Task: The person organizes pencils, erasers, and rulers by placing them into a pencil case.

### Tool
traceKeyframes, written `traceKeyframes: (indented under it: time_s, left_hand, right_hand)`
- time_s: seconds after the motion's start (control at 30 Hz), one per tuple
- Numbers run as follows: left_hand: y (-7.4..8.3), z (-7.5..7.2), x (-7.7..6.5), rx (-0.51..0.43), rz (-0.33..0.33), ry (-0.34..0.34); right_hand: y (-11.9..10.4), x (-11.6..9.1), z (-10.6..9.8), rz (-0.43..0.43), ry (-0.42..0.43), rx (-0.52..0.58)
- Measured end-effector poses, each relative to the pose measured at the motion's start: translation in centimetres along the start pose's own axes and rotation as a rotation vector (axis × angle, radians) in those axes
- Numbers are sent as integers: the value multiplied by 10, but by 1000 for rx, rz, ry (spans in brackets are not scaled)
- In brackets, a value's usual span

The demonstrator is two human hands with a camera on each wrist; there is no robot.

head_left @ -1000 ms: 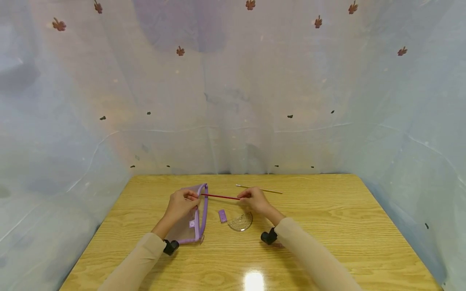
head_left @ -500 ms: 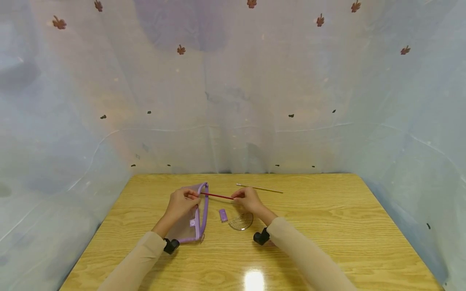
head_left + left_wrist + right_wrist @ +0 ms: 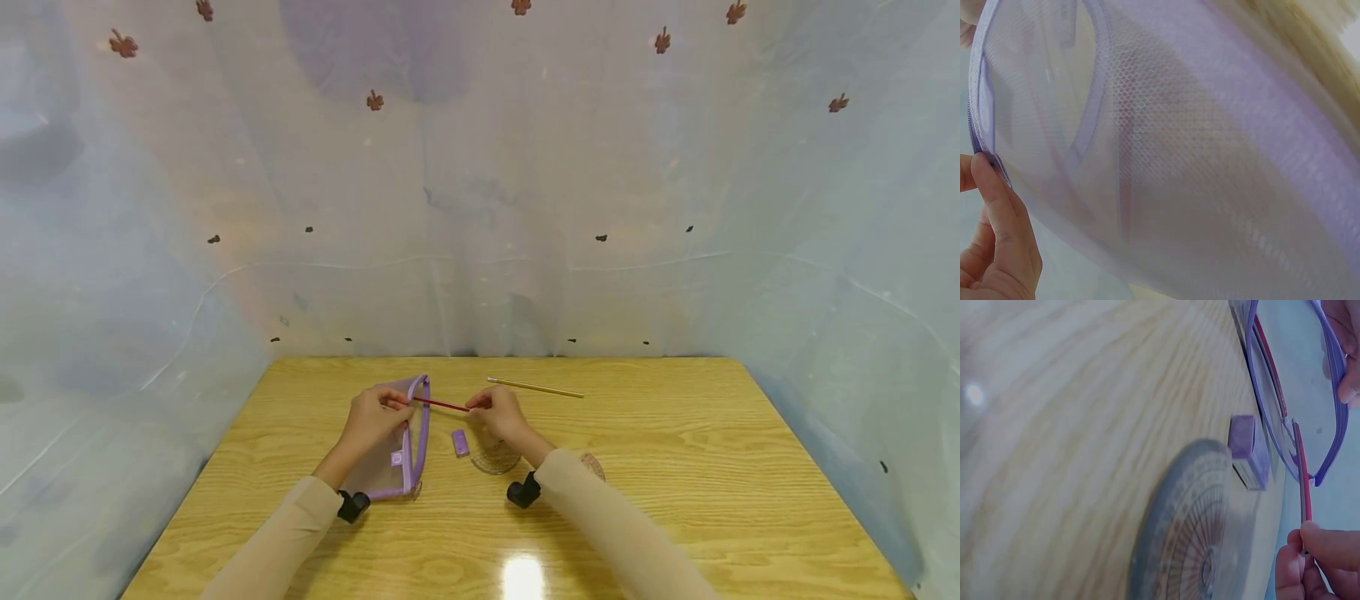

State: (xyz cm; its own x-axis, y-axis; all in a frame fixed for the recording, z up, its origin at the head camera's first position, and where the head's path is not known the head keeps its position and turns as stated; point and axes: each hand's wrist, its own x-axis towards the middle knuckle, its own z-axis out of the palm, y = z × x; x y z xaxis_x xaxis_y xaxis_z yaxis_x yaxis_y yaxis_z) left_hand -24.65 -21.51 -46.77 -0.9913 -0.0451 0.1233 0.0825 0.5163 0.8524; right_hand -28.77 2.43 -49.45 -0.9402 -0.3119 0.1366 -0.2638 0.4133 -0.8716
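Observation:
My left hand (image 3: 375, 417) pinches the zipped rim of a purple mesh pencil case (image 3: 417, 467), holding its mouth open. A red pencil (image 3: 446, 406) is pinched near its outer end by my right hand (image 3: 501, 414). Its far end reaches into the mouth of the case. In the right wrist view a second red pencil (image 3: 1270, 365) lies inside the case, its end close to the held pencil's tip. Through the mesh in the left wrist view a blurred reddish pencil shape (image 3: 1125, 181) shows. A purple eraser (image 3: 460, 443) and a clear protractor (image 3: 491, 465) lie below my right hand.
A gold pencil (image 3: 536, 387) lies on the wooden table (image 3: 675, 433) beyond my right hand. Partly hidden behind my right sleeve is a tan, rounded thing (image 3: 593, 464) of unclear kind. A pale hanging sheet (image 3: 480, 300) stands at the table's back and sides.
My right hand has moved left toward the pencil case with the red pencil, and less of the pencil shows between the hands. The rounded thing by my right sleeve has come into view. My left hand stays put.

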Motion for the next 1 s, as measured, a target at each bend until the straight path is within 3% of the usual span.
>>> traceKeyframes:
  time_s: [0.33, 0.73, 1.0]
  left_hand:
    - [-1, 1, 0, -10, -8, -8]
    - [-2, 1, 2, -4, 21, -11]
    - [-4, 1, 3, -7, 27, -12]
  right_hand:
    - [-4, 0, 11, -27, 28, 1]
    - [-9, 1, 25, 25, 76, 32]
    - [-15, -2, 28, 63, 59, 79]
